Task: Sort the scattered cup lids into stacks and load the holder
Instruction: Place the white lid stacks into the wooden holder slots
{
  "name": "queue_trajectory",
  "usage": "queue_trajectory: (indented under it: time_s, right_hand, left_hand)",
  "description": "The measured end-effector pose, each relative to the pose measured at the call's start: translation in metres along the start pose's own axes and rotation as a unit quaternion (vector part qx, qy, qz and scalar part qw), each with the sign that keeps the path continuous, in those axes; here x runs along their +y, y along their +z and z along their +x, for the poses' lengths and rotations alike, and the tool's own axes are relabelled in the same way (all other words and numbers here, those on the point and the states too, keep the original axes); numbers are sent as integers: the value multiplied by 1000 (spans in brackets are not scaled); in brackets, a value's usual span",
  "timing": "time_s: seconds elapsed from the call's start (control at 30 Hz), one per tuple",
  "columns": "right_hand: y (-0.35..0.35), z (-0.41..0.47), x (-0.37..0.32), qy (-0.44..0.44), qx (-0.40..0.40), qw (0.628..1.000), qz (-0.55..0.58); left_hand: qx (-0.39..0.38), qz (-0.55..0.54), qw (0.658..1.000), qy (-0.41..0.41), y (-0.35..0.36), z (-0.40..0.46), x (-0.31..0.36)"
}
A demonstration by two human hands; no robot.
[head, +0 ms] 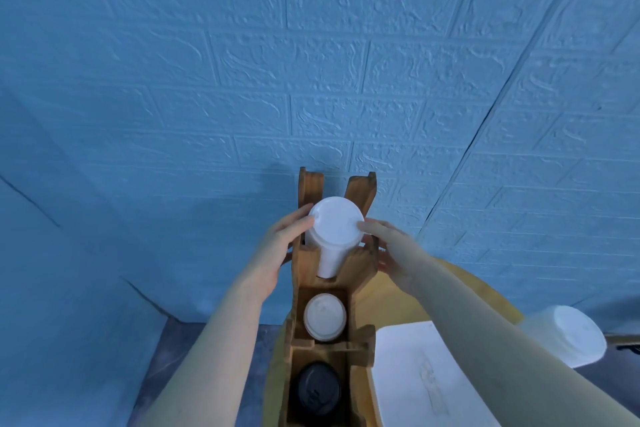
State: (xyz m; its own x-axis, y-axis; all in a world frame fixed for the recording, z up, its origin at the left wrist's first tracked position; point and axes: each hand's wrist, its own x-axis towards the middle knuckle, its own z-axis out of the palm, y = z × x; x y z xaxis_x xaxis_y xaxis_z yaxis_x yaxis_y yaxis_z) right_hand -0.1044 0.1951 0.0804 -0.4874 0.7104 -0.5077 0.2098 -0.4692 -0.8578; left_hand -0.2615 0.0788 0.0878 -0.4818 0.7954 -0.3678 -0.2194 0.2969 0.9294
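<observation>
A wooden holder [301, 267] with three compartments stands on a round yellow table. A tall stack of white lids [334, 227] sits in its far, tallest compartment, rising above the side walls. My left hand [282, 246] and my right hand [388, 246] grip that stack from either side near its top. The middle compartment holds a smaller white lid stack [325, 316]. Black lids [317, 388] fill the near compartment.
The yellow table [391, 302] carries a white tray or board [415, 374] at the right of the holder. A white cup-like object [571, 340] lies at the far right. A blue brick-pattern wall [311, 62] rises right behind the holder.
</observation>
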Motion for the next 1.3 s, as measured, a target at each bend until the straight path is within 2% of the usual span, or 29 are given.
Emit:
queue_trajectory:
  time_s: [0.4, 0.57, 0.87, 1.07, 1.3]
  right_hand:
    - [7, 0, -3, -17, 10, 996, -84]
    - [7, -8, -8, -83, 17, 988, -132]
    - [-3, -31, -9, -155, 7, 974, -165]
    - [-26, -53, -2, -181, 15, 969, -170]
    - [-78, -84, 23, -189, 20, 969, -156]
  left_hand:
    - [-22, -7, 1000, -2, 2, 9, -9]
    - [7, -19, 1000, 14, 5, 8, -9]
    - [73, 64, 985, 141, 8, -12, -8]
    - [122, 179, 948, 232, 22, -41, -15]
    - [169, 204, 910, 318, 71, -87, -44]
